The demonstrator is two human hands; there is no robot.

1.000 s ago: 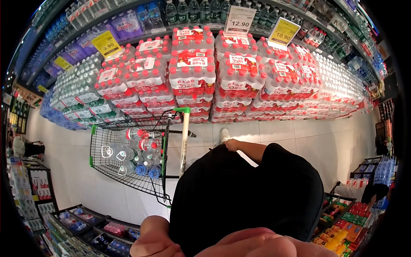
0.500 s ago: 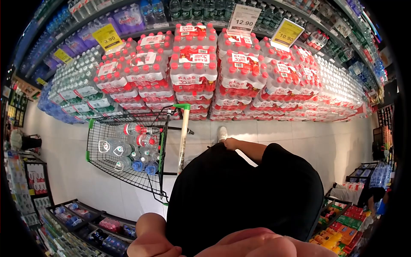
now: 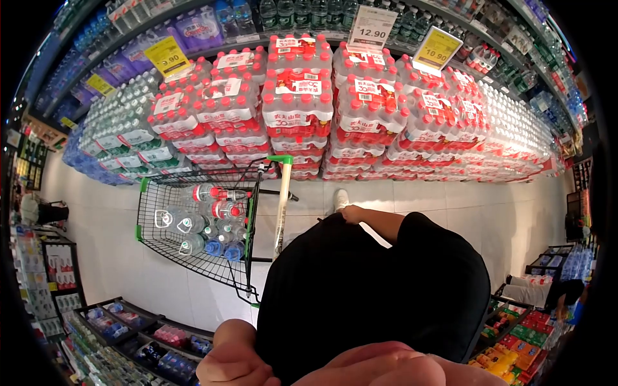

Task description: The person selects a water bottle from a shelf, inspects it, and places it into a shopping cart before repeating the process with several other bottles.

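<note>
Wire cart [image 3: 147, 215] on the left, loose bottles [image 3: 212, 228] lying in its basket. The left arm [image 3: 233, 344] is bent low by the body; whether its hand is open or closed, I can't tell. The cart handle [image 3: 281, 199] stands free just ahead, with nobody touching it. Beyond it, red-capped water packs [image 3: 297, 109] are stacked high. The right hand [image 3: 349, 213] sits at the waist, fingers hidden, grip unreadable. My call: take the handle squarely and park the cart close beside the stack before lifting anything heavy.
</note>
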